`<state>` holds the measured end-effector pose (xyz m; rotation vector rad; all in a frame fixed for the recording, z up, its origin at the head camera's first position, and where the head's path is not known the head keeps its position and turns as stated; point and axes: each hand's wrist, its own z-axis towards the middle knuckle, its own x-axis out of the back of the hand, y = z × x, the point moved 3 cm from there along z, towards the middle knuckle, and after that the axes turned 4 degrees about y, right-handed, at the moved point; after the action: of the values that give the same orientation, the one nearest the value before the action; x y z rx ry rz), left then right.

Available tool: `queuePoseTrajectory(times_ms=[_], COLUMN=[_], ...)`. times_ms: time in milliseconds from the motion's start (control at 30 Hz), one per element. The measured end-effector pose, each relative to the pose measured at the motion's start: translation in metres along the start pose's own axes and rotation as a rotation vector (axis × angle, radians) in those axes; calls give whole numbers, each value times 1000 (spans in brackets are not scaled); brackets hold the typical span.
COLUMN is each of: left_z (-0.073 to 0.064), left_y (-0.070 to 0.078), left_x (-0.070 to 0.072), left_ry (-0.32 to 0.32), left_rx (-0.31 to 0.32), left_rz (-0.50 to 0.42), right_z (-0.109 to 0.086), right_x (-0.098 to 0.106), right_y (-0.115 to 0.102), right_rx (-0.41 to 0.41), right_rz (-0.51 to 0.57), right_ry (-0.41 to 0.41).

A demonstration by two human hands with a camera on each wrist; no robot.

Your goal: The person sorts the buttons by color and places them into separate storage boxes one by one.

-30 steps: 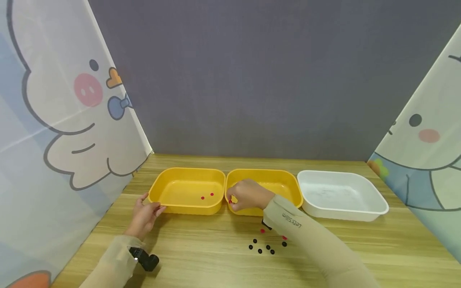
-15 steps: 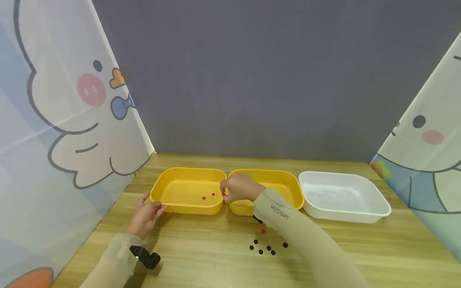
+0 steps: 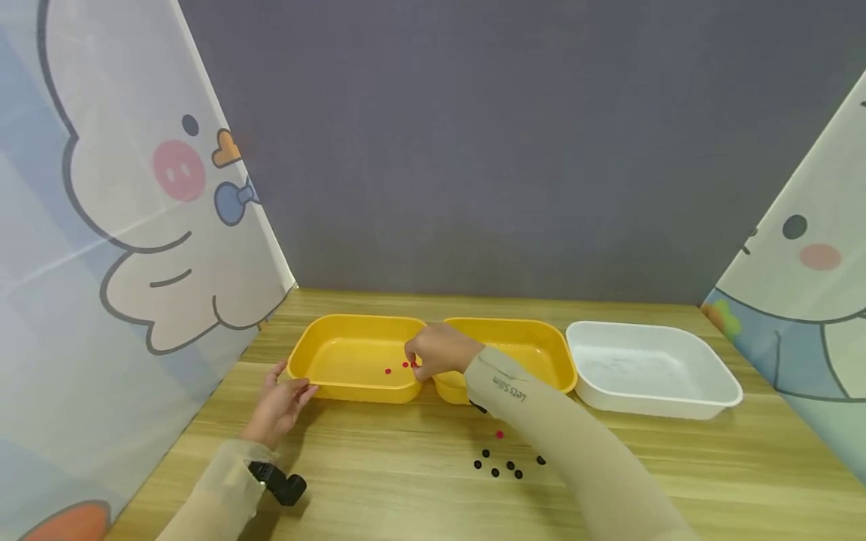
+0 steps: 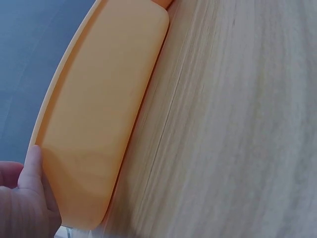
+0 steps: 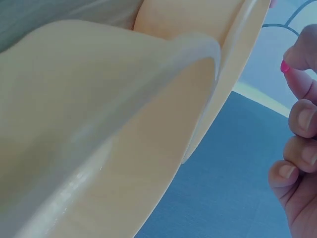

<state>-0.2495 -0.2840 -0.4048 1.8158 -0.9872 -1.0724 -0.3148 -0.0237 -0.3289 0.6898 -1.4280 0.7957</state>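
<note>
**Over the right end of the left yellow tray (image 3: pixel 358 392): a red piece (image 3: pixel 414 365) pinched in the right hand (image 3: pixel 441 352)**

Right arm: the sleeved forearm (image 3: pixel 555 424) runs diagonally from the lower right, crossing in front of part of the middle yellow tray (image 3: pixel 537 364). The back of the hand faces upward, and the fingers are directed down and to the left. Right fingers: thumb and forefinger are closed together on the small red piece, whose edge protrudes between their tips in the right wrist view; the remaining fingers curl toward the palm.

Left arm: the forearm rises from the lower left, with a black wrist camera (image 3: pixel 287 490) strapped near the cuff. The left hand (image 3: pixel 276 407) grips the near left corner of the left yellow tray, its thumb and fingers spread around the rim.

Surroundings, located from the right fingers: just to their left, two red pieces (image 3: pixel 389 371) lie on the floor of the left yellow tray. To their right stands the middle yellow tray, and farther right, beyond it, a white tray (image 3: pixel 649 406). Nearer the person than these fingers, and to their right, a single red piece (image 3: pixel 500 434) lies on the wood-grained counter (image 3: pixel 379 466); a loose group of black pieces (image 3: pixel 495 472) lies nearer still, one of them beside the right sleeve. Behind all three trays rises a grey backdrop (image 3: pixel 473 150).
</note>
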Motion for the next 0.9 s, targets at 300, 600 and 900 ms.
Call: queuePoseTrajectory(times_ms=[300, 600, 900], left_z=[1, 2, 2], left_y=[-1, 0, -2], left_x=[0, 0, 0], left_ry=[-9, -18, -13], left_rx=[0, 3, 7], left_rz=[-8, -17, -13], right_z=[15, 21, 28], right_x=[-3, -2, -5], right_y=[4, 2, 0], right_rx=[-19, -28, -23], right_rz=[-7, -24, -61], right_ry=[-20, -26, -25])
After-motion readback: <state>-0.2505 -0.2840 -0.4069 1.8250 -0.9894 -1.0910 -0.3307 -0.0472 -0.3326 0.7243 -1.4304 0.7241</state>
